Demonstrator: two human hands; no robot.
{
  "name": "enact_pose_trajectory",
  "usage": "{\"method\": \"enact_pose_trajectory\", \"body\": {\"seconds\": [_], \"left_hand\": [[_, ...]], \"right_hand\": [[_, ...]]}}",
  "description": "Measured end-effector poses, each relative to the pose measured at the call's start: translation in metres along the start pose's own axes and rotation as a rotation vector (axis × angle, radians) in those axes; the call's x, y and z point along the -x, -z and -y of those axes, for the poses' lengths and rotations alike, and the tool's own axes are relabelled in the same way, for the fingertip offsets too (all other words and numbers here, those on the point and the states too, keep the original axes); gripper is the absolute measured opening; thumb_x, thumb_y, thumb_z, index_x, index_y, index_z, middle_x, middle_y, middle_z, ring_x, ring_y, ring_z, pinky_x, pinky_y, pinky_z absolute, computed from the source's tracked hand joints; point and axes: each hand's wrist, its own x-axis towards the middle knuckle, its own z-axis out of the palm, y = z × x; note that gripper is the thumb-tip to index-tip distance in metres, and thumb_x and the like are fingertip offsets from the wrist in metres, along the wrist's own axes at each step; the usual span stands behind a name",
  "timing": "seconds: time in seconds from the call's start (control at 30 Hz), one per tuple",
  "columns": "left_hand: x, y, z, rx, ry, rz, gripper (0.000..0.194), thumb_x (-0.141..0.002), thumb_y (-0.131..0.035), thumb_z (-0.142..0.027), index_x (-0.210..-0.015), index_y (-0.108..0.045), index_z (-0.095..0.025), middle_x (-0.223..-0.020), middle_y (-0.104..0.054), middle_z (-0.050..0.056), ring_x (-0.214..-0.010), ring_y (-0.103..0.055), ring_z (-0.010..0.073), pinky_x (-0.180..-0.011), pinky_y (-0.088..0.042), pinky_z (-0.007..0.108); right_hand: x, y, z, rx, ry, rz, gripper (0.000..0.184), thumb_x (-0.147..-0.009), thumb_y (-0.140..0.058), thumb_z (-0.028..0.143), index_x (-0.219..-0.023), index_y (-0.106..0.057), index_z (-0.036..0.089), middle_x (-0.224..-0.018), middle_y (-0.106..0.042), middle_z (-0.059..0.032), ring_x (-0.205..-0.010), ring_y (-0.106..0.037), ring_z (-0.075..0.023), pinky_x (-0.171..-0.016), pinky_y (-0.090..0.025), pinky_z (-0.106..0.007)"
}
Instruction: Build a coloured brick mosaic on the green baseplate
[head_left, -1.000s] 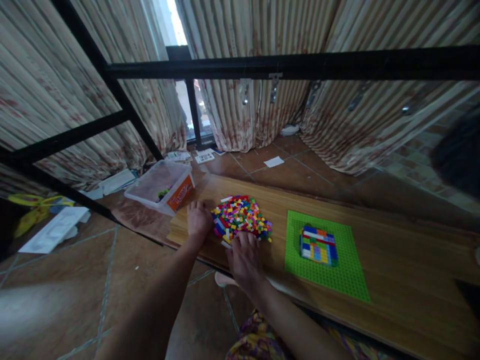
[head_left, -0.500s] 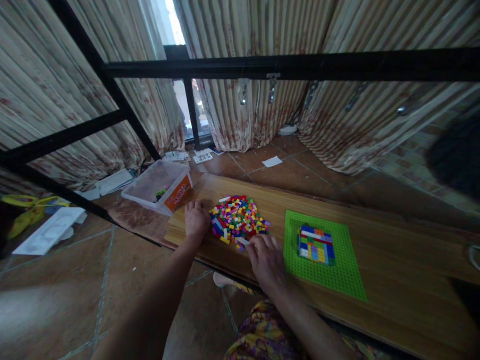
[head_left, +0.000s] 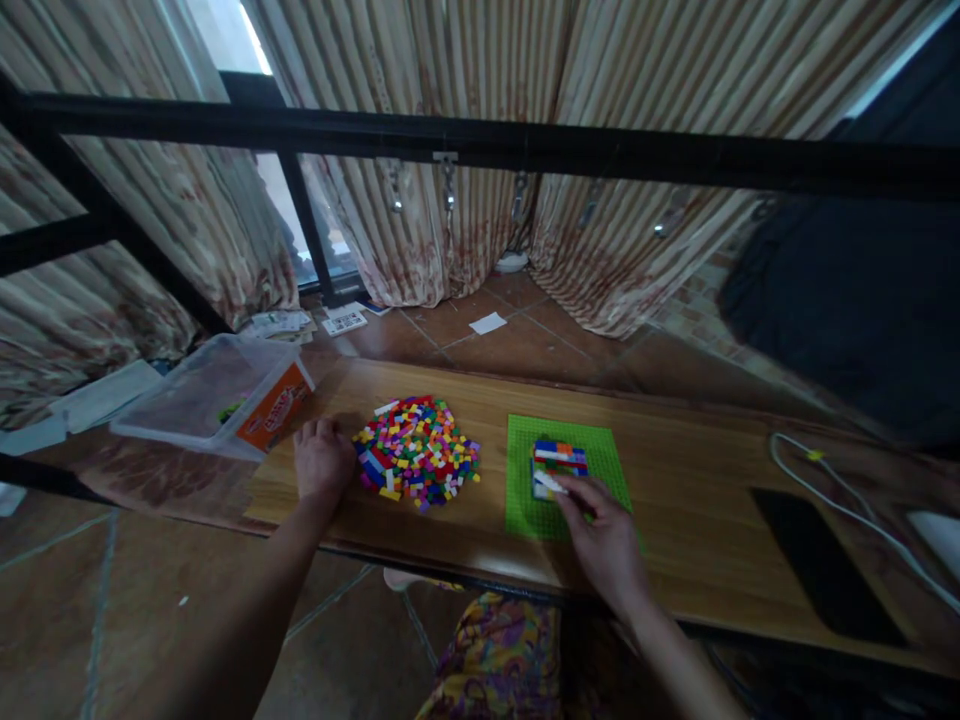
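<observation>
My right hand (head_left: 606,535) pinches a small white toy brick (head_left: 551,484) between thumb and fingers, just over the near part of a multicoloured block of bricks (head_left: 559,452). That block sits on a green studded baseplate (head_left: 525,520), and my hand hides some of it. Whether the white brick touches the bricks below, I cannot tell. At the left, my left hand (head_left: 324,460) rests on the wooden table (head_left: 697,500), fingers loosely bent and nothing seen in them. Beside it lies a pile of small coloured bricks (head_left: 420,450).
A clear plastic box (head_left: 180,400) with an orange label stands left of the table, some green pieces inside. To the right are a dark flat panel (head_left: 825,565) and a white cable (head_left: 840,490). A black metal bar (head_left: 480,140) crosses beyond the table, before striped curtains.
My right hand has moved from the pile's near edge rightward to the baseplate, carrying the white brick. My left hand stays beside the pile. The view has turned right.
</observation>
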Motion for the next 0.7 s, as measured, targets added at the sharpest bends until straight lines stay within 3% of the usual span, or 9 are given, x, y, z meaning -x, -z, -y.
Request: {"method": "enact_pose_trajectory", "body": {"seconds": [0.13, 0.27, 0.7], "left_hand": [[0.000, 0.001, 0.000, -0.016, -0.005, -0.006, 0.032, -0.083, -0.040, -0.019, -0.101, -0.064, -0.010, -0.101, -0.061, 0.018, -0.101, -0.053, 0.0334, -0.089, -0.041, 0.043], [0.000, 0.000, 0.000, -0.030, -0.022, 0.000, 0.032, -0.083, -0.039, -0.020, -0.100, -0.064, -0.009, -0.101, -0.061, 0.018, -0.101, -0.053, 0.0327, -0.091, -0.041, 0.043], [-0.002, -0.002, 0.003, -0.026, -0.029, -0.018, 0.031, -0.083, -0.041, -0.020, -0.100, -0.064, -0.009, -0.099, -0.061, 0.019, -0.099, -0.054, 0.0333, -0.088, -0.043, 0.045]], "right_hand": [[-0.022, 0.013, -0.007, 0.119, 0.070, -0.011, 0.020, -0.090, -0.051, 0.031, -0.098, -0.068, 0.024, -0.102, -0.068, -0.0068, -0.095, -0.064, -0.0226, -0.085, -0.049, -0.037], [-0.036, 0.013, -0.011, 0.242, 0.120, 0.029, 0.022, -0.091, -0.048, 0.029, -0.095, -0.069, 0.023, -0.098, -0.068, -0.0070, -0.091, -0.063, -0.0222, -0.083, -0.049, -0.037], [-0.044, 0.005, -0.021, 0.363, 0.148, -0.023, 0.022, -0.091, -0.052, 0.031, -0.093, -0.072, 0.022, -0.096, -0.066, -0.0071, -0.089, -0.059, -0.0228, -0.083, -0.048, -0.038]]}}
